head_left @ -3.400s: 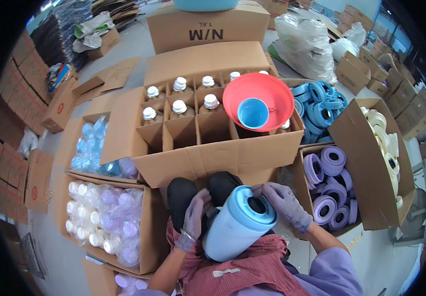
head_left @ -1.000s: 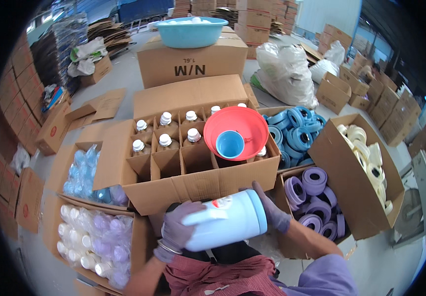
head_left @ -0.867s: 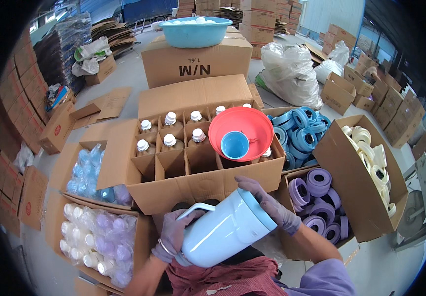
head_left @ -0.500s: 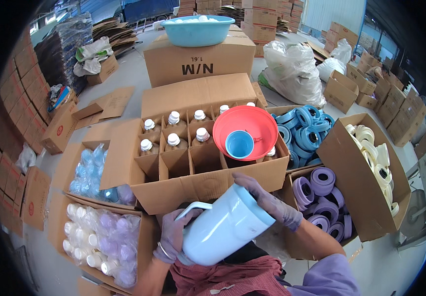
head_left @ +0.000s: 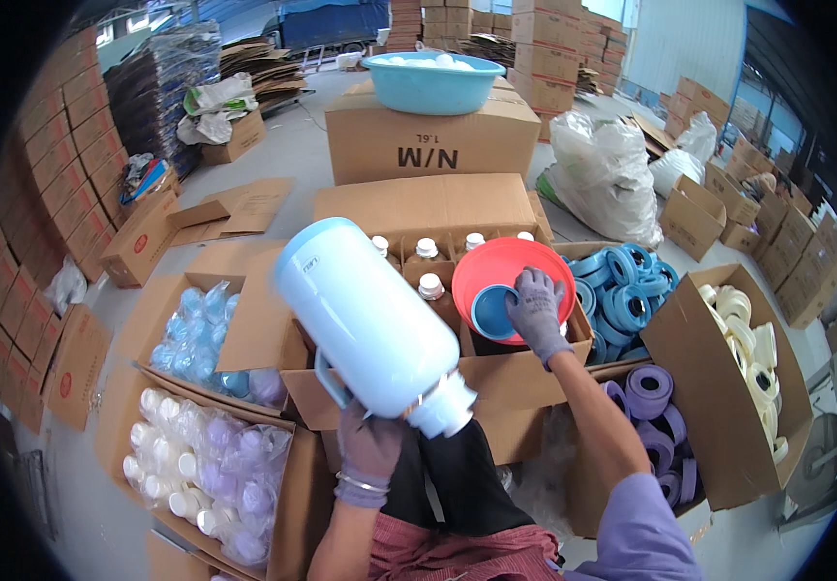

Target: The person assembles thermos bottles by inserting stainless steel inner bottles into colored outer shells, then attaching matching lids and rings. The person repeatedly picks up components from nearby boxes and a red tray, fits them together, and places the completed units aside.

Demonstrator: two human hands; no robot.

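Observation:
My left hand [head_left: 370, 450], in a grey glove, is closed at the handle side of a light blue thermos jug [head_left: 370, 315]. The jug is tilted, its round base up at the far left and its neck with a white stopper [head_left: 445, 402] down toward me. My right hand [head_left: 536, 310], also gloved, reaches into a red round basin [head_left: 481, 257], its fingers at the rim of a small blue cup [head_left: 494, 312] that sits in it. The basin rests on a divided carton [head_left: 515, 373] of bottles with white caps [head_left: 431, 285]. The jug hides part of that carton.
Left, boxes hold bagged blue parts [head_left: 191, 334] and white and purple caps [head_left: 186, 470]. Right, boxes hold blue rings [head_left: 622, 290], purple rings [head_left: 648, 389] and cream parts [head_left: 752, 339]. Beyond the carton, a blue tub [head_left: 433, 87] of white pieces stands on a closed box [head_left: 433, 145].
My right hand has left the jug and moved to the blue cup. My left hand has turned the jug, swinging its base up to the left and its neck toward the right. The view has shifted.

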